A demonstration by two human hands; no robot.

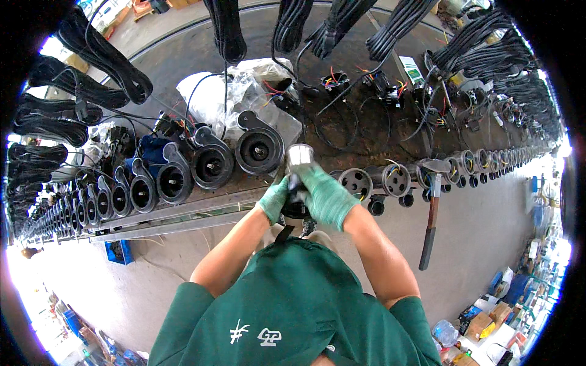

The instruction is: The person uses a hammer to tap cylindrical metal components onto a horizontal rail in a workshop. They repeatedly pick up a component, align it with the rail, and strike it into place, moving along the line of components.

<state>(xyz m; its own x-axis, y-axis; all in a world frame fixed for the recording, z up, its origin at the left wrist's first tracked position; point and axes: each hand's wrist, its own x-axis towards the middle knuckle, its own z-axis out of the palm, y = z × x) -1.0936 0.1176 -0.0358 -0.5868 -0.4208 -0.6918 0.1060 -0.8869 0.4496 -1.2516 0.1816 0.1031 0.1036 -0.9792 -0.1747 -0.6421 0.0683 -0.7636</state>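
Both my hands wear green gloves and meet in front of me at the bench edge. My right hand (329,196) is closed round a short cylindrical part with a shiny silver end (300,156) and a dark lower section. My left hand (274,200) presses closed against that dark section from the left; its fingertips are partly hidden. Just below, between my wrists, shows a dark round piece (295,210), mostly covered. Nearest on the left is a black snail-shaped pump housing (259,150) with a metal shaft at its centre, lying face up.
More black housings (212,166) line the bench edge leftward. Rightward stand round motor bodies (355,183) with wires. A hammer (431,213) hangs by its head over the edge. Bundled black cables (226,30) hang ahead. Clear plastic bags (244,91) and wired parts (390,88) lie on the bench.
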